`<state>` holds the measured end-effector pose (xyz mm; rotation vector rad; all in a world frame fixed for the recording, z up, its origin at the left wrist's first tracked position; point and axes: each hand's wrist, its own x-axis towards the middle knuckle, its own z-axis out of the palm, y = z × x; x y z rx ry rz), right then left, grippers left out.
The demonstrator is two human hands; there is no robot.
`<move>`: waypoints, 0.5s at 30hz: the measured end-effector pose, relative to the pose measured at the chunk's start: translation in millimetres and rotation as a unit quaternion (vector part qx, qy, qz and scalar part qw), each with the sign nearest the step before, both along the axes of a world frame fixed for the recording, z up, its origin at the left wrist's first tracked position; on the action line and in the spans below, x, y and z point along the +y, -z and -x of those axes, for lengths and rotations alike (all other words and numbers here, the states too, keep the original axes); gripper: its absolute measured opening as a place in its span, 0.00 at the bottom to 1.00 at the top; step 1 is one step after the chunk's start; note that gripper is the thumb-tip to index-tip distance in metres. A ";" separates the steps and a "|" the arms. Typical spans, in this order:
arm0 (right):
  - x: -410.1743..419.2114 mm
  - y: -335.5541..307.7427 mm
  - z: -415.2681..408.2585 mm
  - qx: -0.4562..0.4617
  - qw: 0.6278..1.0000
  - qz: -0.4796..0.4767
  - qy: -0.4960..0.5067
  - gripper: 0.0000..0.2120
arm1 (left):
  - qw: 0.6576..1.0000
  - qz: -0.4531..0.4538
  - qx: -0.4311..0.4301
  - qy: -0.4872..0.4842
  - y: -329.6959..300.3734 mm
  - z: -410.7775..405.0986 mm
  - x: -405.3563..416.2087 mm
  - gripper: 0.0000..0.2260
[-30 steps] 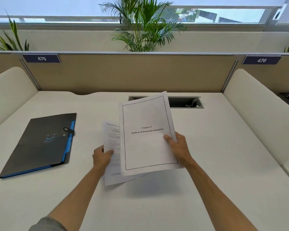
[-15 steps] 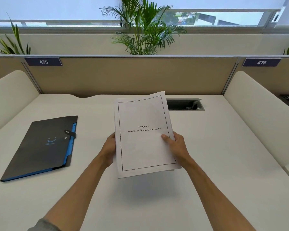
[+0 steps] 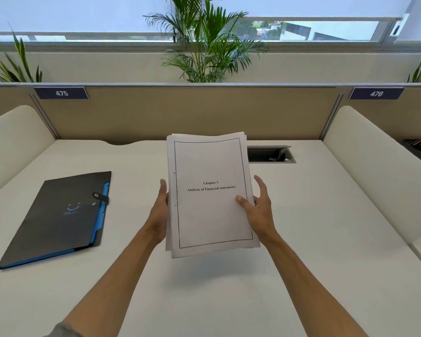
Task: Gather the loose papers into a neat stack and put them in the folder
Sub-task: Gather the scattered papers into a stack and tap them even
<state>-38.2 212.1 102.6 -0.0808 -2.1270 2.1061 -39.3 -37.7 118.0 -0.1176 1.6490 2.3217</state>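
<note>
A: Where are the papers?

B: They are in the middle, held up above the white desk; their shadow falls on the desk below. The top sheet has a black frame and the words "Chapter 5, Analysis of Financial statements". The edges are nearly even, but at the top and at the left side some sheets stick out a little.

A: How do the hands hold them?

B: The left hand is flat against the left edge, at 9 o'clock from the stack, fingers pressed together and pointing up. The right hand is at 3 o'clock: its thumb lies on the top sheet and pinches the stack. One finger stands up beside the right edge. The other fingers are behind the sheets, so I cannot tell how they lie.

A: And the folder?

B: It lies closed on the desk at 9 o'clock from the papers, well apart. It is black with a blue edge, and its strap is fastened.
</note>
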 end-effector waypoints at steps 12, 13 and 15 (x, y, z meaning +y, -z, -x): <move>-12.4 -4.7 9.2 0.048 0.999 -0.015 0.017 0.08 | 0.982 0.085 0.122 -0.119 6.3 10.9 11.1 0.09; -13.3 -4.7 9.7 0.049 0.998 -0.019 0.016 0.08 | 0.981 0.086 0.126 -0.121 7.5 11.7 11.9 0.09; -15.2 -5.2 10.2 0.048 0.998 -0.027 0.009 0.10 | 0.980 0.086 0.129 -0.124 9.5 12.7 12.0 0.10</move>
